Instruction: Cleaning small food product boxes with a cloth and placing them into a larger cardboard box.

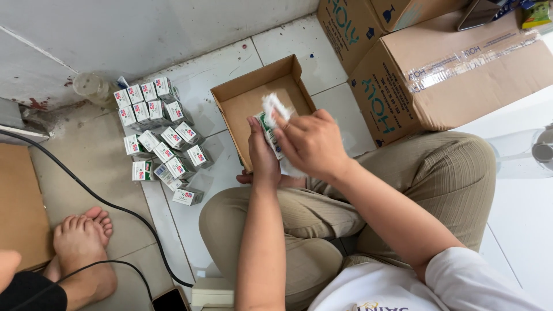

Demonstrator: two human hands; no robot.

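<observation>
Seated cross-legged on a white tiled floor (190, 86), a person in olive ribbed trousers (403, 178) and a white shirt works over the lap, seen from the head camera. Their left hand (263, 156) is closed around a small white-and-green carton (269, 131), held upright just above the knees. Their right hand (311, 143) pinches a folded white paper leaflet (272, 106) at the carton's top, fingers curled narrow around it. Directly behind the hands lies a shallow open brown cardboard tray (253, 98), its inside bare. Left of the tray, a cluster of small white cartons with red and green print (161, 135) stands in loose rows on the floor, near the grey wall (115, 34). A clear plastic bottle (91, 86) lies at the wall's foot. Two large brown cardboard shipping boxes (449, 75) sit at upper right, touching the person's knee. Another person's bare feet (80, 242) rest at lower left, crossed by a black cable (115, 207).
</observation>
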